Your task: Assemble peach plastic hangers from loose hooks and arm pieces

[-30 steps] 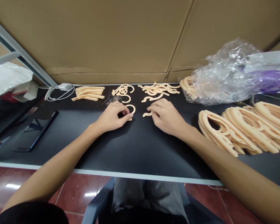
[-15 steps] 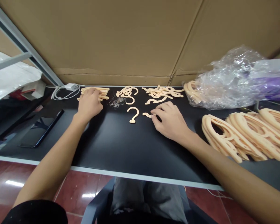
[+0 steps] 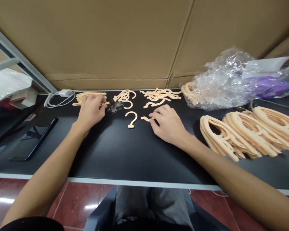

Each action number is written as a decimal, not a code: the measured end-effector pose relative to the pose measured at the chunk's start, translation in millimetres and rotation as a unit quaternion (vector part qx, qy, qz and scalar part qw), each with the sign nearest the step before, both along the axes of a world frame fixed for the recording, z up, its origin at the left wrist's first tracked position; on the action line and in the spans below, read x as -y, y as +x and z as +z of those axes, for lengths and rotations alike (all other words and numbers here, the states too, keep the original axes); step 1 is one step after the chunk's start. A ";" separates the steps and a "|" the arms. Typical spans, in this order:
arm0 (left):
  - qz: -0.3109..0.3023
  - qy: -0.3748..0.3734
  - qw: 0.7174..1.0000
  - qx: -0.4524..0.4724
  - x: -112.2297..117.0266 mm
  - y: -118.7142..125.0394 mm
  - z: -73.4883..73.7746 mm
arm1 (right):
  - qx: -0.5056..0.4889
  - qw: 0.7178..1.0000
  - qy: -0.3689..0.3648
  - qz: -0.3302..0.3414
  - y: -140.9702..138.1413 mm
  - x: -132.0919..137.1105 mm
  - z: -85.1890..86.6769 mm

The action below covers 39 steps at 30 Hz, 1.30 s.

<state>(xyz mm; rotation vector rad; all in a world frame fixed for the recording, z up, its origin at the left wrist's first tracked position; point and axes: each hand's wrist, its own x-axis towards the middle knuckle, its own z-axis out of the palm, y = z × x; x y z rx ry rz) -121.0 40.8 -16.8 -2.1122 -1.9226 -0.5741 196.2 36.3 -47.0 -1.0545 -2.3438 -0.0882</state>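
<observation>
From my head view, my left grip (image 3: 91, 110) is closed, pinching a thin strip (image 3: 103, 104) just beside the stacked strips (image 3: 86, 98) on the black bench (image 3: 110, 154). My right grip (image 3: 167, 123) is curled, its end against a small hook piece (image 3: 145, 119), though I cannot tell whether it is gripping it. A question-mark hook (image 3: 131, 119) lies alone between my hands, with tangled hook pieces (image 3: 159, 96) beyond and large hanger blanks (image 3: 243, 134) to the right.

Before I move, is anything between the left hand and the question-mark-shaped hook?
Nothing solid: only a scatter of grey crumbs lies between the left hand and the hook, slightly toward the far side.
</observation>
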 end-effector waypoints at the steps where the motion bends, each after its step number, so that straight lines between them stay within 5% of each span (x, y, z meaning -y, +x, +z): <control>1: -0.011 0.022 1.000 0.018 2.9 5.6 2.3 | -0.001 1.000 0.000 0.002 -0.1 0.0 0.1; 5: -0.087 0.150 0.975 0.139 19.2 34.1 13.1 | 0.006 1.000 -0.006 -0.002 -0.9 0.1 0.7; 9: -0.196 0.246 0.886 0.340 30.7 58.6 22.0 | -0.009 1.000 0.011 -0.007 -1.9 1.2 4.4; 12: -0.228 0.172 0.837 0.466 30.5 64.9 23.1 | -0.064 0.997 0.042 -0.006 -2.9 3.6 10.2; 17: -0.260 -0.053 0.768 0.583 29.5 71.6 12.0 | -0.118 0.991 0.061 0.024 -5.9 10.9 17.6; 24: -0.307 -0.157 0.732 0.587 42.1 92.9 -1.3 | -0.066 0.989 -0.035 0.128 -8.7 17.6 15.3; 31: -0.303 -0.183 0.757 0.549 35.5 82.1 0.0 | -0.077 0.968 -0.184 0.150 -4.5 15.5 19.6; 36: -0.182 -0.093 0.877 0.435 24.9 65.8 3.7 | -0.090 0.979 -0.165 0.078 2.9 9.8 23.4; 39: -0.130 -0.119 0.932 0.316 26.4 68.4 2.3 | -0.062 0.984 -0.156 0.057 4.7 9.1 22.9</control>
